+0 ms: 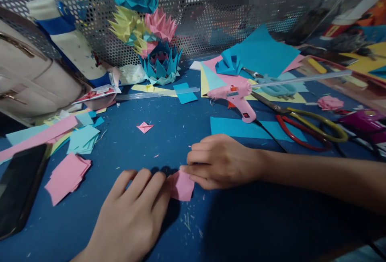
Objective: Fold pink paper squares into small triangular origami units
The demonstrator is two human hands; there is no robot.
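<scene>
A small pink paper square (182,186) lies on the blue tabletop (126,149) between my two hands. My left hand (135,205) has its fingers bent round the paper's left edge, the fingertips partly hidden. From the right, my right hand (220,161) pinches the paper's upper right corner, its fingers curled. A small folded pink piece (145,127) lies beyond my left hand. Left of that hand is a stack of pink squares (68,177), with light blue squares (83,139) behind it.
A pink glue gun (233,95) and scissors (301,125) lie beyond my right hand. At the left are a phone (22,189), a bag (39,73) and a bottle (72,44). Folded paper flowers (159,62) stand against the perforated metal panel (193,12).
</scene>
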